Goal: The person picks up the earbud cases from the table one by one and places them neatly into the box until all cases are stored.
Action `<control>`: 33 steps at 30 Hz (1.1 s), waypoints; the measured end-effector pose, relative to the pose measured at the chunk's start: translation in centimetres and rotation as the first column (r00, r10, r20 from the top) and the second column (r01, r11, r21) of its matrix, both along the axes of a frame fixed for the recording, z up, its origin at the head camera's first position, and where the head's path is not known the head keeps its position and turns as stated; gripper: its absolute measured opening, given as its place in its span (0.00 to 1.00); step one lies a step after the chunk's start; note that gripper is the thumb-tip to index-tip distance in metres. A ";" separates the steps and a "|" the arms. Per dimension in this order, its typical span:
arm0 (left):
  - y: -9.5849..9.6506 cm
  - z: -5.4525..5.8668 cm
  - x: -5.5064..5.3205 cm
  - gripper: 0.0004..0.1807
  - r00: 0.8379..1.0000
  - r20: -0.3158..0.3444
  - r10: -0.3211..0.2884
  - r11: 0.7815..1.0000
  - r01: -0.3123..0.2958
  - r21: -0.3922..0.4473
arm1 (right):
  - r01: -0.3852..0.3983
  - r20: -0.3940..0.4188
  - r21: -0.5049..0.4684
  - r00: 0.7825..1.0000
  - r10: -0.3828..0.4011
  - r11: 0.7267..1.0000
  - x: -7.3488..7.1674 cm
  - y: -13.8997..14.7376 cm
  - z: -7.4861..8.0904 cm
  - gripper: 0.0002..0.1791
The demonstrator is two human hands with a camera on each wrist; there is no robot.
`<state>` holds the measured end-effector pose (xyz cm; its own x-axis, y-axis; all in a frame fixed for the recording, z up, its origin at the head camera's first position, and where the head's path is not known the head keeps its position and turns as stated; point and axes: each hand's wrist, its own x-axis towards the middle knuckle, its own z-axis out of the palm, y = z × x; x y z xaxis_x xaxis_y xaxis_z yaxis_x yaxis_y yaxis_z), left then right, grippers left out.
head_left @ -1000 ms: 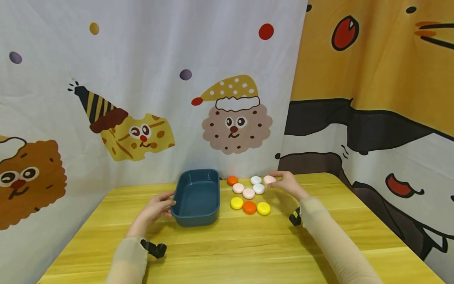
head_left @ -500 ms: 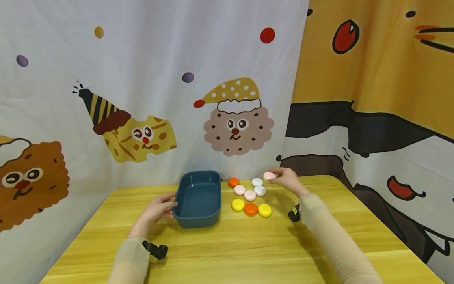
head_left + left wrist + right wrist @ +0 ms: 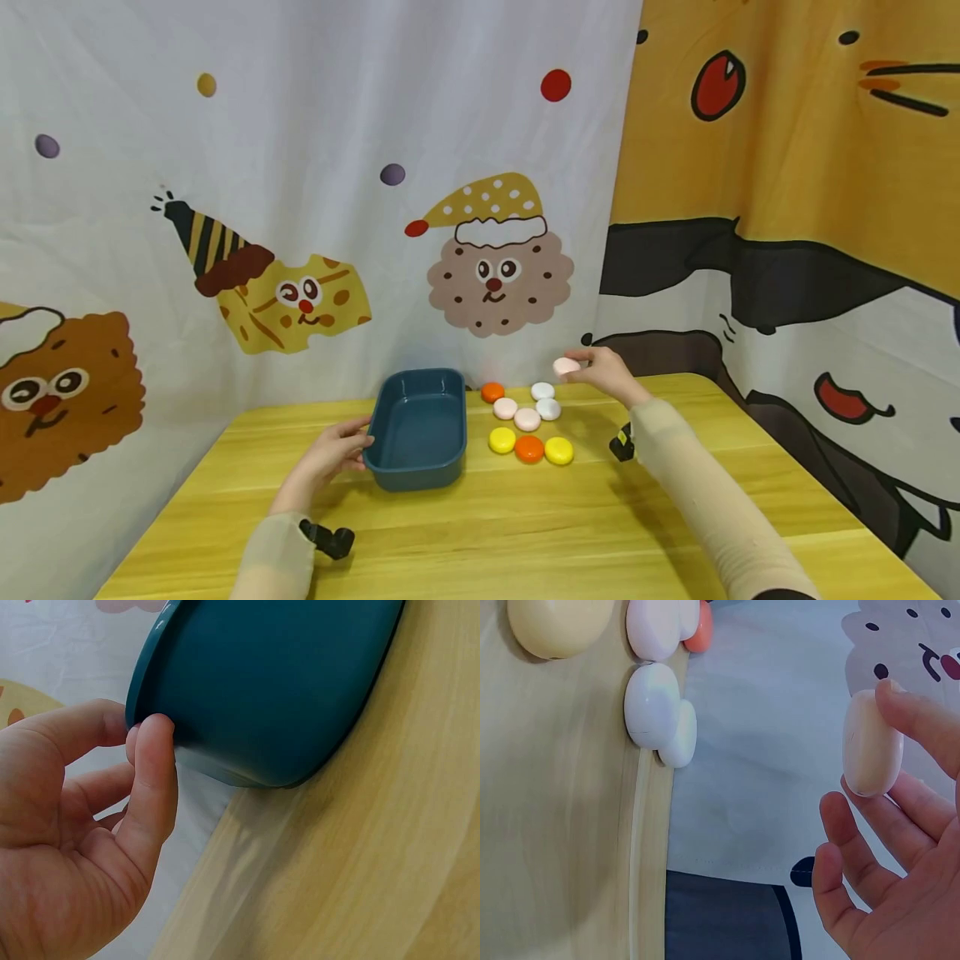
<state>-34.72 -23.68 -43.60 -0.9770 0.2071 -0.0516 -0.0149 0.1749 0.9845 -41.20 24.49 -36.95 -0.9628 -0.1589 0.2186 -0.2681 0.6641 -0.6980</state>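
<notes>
A dark blue rectangular tub (image 3: pixel 417 428) stands on the yellow wooden table (image 3: pixel 525 533). My left hand (image 3: pixel 335 451) touches the tub's left rim with thumb and fingertips (image 3: pixel 154 750). To the tub's right lie several round discs (image 3: pixel 527 421) in orange, pink, white and yellow. My right hand (image 3: pixel 600 372) pinches a pale pink disc (image 3: pixel 566 366) and holds it in the air above the far right of the group. In the right wrist view the pink disc (image 3: pixel 871 744) sits between fingertip and thumb, with two white discs (image 3: pixel 660 714) below it.
Cartoon-printed cloth (image 3: pixel 300 208) hangs close behind the table and along its right side. The near part of the table is bare wood. A black wrist strap (image 3: pixel 328 539) shows on each sleeve.
My right hand has lifted the pink disc off the table and raised it a little. The left hand has stayed on the tub's rim.
</notes>
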 end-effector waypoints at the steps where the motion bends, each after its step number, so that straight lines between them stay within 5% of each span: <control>1: 0.0 -0.1 0.0 0.33 1.000 0.001 0.002 1.000 -0.002 0.001 | -0.003 0.009 -0.008 1.000 0.003 1.000 0.0 -0.1 0.0 0.32; 24: 0.2 -0.1 0.0 0.32 1.000 0.027 0.009 1.000 -0.009 0.016 | -0.067 0.059 -0.063 0.996 0.070 0.996 -1.4 -3.2 -1.6 0.31; 33: 0.0 -0.1 -0.2 0.32 1.000 0.018 0.011 1.000 -0.012 0.026 | -0.116 0.090 -0.141 0.987 0.130 0.983 -0.9 -4.7 -0.8 0.30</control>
